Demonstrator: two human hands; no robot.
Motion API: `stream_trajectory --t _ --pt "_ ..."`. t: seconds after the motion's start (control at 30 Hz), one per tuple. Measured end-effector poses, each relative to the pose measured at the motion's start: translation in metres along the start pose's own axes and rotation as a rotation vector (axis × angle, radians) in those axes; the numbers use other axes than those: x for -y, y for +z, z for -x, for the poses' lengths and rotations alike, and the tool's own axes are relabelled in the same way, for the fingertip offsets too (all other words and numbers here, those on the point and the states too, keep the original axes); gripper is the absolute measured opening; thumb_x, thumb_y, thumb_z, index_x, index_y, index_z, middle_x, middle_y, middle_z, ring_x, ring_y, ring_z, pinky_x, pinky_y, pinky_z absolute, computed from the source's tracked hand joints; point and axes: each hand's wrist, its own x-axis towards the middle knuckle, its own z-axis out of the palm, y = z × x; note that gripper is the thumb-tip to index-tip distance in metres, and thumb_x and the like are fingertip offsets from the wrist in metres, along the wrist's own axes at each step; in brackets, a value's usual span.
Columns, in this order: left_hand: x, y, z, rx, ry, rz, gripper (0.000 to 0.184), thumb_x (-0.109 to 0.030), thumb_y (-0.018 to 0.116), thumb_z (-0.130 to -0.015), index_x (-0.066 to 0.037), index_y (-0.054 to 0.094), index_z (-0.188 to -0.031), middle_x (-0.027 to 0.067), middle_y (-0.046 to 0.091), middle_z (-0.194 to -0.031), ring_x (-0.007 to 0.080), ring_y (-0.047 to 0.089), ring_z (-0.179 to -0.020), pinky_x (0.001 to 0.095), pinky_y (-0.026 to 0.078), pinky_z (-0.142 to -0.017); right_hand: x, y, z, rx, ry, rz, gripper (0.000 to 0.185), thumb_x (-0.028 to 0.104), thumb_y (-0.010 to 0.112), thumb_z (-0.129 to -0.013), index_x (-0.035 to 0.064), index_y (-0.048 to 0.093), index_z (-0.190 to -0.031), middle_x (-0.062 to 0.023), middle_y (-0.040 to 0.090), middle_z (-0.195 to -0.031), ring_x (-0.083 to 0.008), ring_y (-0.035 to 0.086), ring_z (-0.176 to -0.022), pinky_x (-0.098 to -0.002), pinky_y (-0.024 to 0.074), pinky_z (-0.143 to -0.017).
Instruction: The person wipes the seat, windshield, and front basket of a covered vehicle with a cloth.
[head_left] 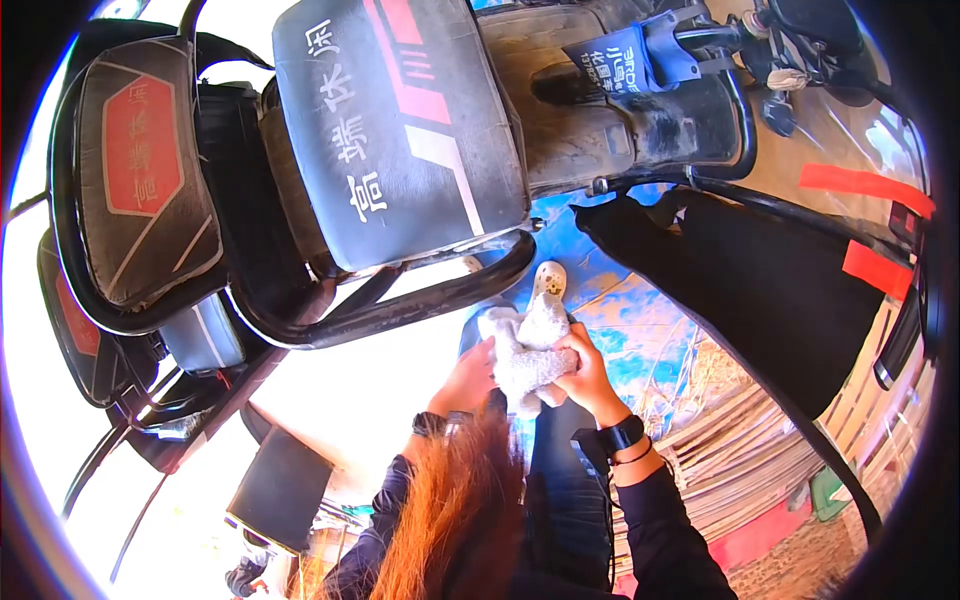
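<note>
A bunched, fluffy whitish-grey cloth (522, 355) hangs between my two hands, above my legs and shoes. My left hand (472, 378) is closed on its left side, with some of the fingers hidden behind the cloth. On the right, my right hand (590, 375) grips a fold, thumb and fingers bent round it. Just beyond the cloth is the black seat cushion (400, 130) of a vehicle, printed with white characters and red and white stripes. Neither hand touches the seat.
A curved black metal rail (420, 300) runs along the seat's near side. A padded backrest (145, 170) stands at the left. The dusty footwell (570, 140) holds a blue bag (650, 62). To the right hangs a black panel (750, 290), above stacked wooden strips (730, 440).
</note>
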Motion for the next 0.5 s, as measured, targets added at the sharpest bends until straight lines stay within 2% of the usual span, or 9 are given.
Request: stream_trajectory --t 0.1,0.17,0.2,0.27,0.3,0.37,0.4,0.43,0.5 --pt "-0.005 0.011 0.009 -0.005 -0.01 0.12 0.042 -0.028 0.044 -0.085 -0.006 0.037 -0.12 0.009 0.051 -0.104 0.0252 0.049 -0.1 0.0363 0.04 -0.084 0.01 0.013 -0.008 0.081 0.013 -0.003 0.041 -0.006 0.063 -0.053 0.0048 0.051 -0.091 -0.0089 0.045 -0.092 -0.0261 0.048 -0.091 -0.0292 0.0406 -0.077" --pt "-0.011 -0.008 0.003 -0.035 -0.032 0.145 0.042 -0.022 0.049 -0.083 -0.004 0.039 -0.119 0.0113 0.049 -0.108 0.0271 0.049 -0.1 0.0361 0.04 -0.085 0.023 0.016 -0.013 0.036 0.05 0.046 0.049 -0.004 0.066 -0.051 0.0038 0.05 -0.096 -0.0107 0.044 -0.094 -0.0285 0.047 -0.091 -0.0323 0.0403 -0.079" --pt "-0.017 -0.012 0.0 -0.071 0.144 -0.247 0.041 -0.015 0.051 -0.08 -0.003 0.04 -0.118 0.0125 0.049 -0.109 0.027 0.049 -0.099 0.0359 0.039 -0.085 0.021 0.019 -0.016 0.041 0.048 0.05 0.049 -0.004 0.066 -0.051 0.0038 0.05 -0.096 -0.0107 0.044 -0.094 -0.0285 0.047 -0.091 -0.0323 0.0403 -0.079" --pt "-0.02 -0.015 -0.005 -0.137 0.339 -0.5 0.033 -0.012 0.053 -0.079 0.0 0.046 -0.109 0.0107 0.054 -0.102 0.0221 0.052 -0.095 0.0333 0.041 -0.083 0.01 0.023 -0.021 -0.242 0.019 0.018 0.052 -0.003 0.068 -0.05 0.0015 0.048 -0.099 -0.0131 0.044 -0.096 -0.0315 0.047 -0.091 -0.0344 0.0399 -0.079" --pt "-0.025 -0.009 -0.004 -0.19 0.431 -0.626 0.029 -0.011 0.054 -0.079 0.001 0.049 -0.105 0.0097 0.056 -0.099 0.0196 0.053 -0.093 0.032 0.042 -0.082 0.002 0.022 -0.025 -0.233 0.014 0.025 0.052 -0.003 0.068 -0.05 0.0015 0.048 -0.099 -0.0131 0.044 -0.096 -0.0315 0.047 -0.091 -0.0344 0.0399 -0.079" --pt "-0.038 0.016 0.0 -0.233 0.463 -0.497 0.029 -0.009 0.056 -0.077 0.001 0.05 -0.104 0.0084 0.056 -0.098 0.0171 0.054 -0.089 0.028 0.043 -0.078 -0.011 0.014 -0.031 -0.214 -0.051 0.355 0.051 -0.004 0.067 -0.051 -0.0006 0.049 -0.098 -0.014 0.044 -0.094 -0.0328 0.047 -0.089 -0.036 0.0393 -0.079" --pt "-0.039 0.012 -0.006 -0.251 0.557 -0.545 0.026 -0.006 0.056 -0.076 0.0 0.052 -0.101 0.0059 0.056 -0.096 0.0131 0.053 -0.086 0.0262 0.042 -0.074 -0.006 0.014 -0.035 -0.244 -0.057 0.373 0.042 -0.005 0.065 -0.051 -0.0008 0.051 -0.091 -0.0135 0.045 -0.088 -0.0316 0.048 -0.085 -0.0345 0.0407 -0.074" --pt "-0.04 0.009 -0.012 -0.252 0.564 -0.532 0.026 -0.006 0.056 -0.076 0.0 0.052 -0.101 0.0059 0.056 -0.096 0.0131 0.053 -0.086 0.0262 0.042 -0.074 -0.008 0.013 -0.04 -0.234 -0.062 0.381 0.042 -0.005 0.065 -0.051 -0.0008 0.051 -0.091 -0.0135 0.045 -0.088 -0.0316 0.048 -0.085 -0.0345 0.0407 -0.074" --pt "-0.04 0.002 -0.024 -0.333 0.742 -0.757 0.023 -0.004 0.057 -0.076 -0.001 0.053 -0.098 0.0043 0.056 -0.093 0.0109 0.051 -0.083 0.0257 0.042 -0.073 -0.015 0.012 -0.046 -0.301 0.018 0.385 0.032 -0.006 0.063 -0.052 -0.0012 0.051 -0.081 -0.0132 0.047 -0.081 -0.0307 0.049 -0.078 -0.0337 0.0413 -0.07"
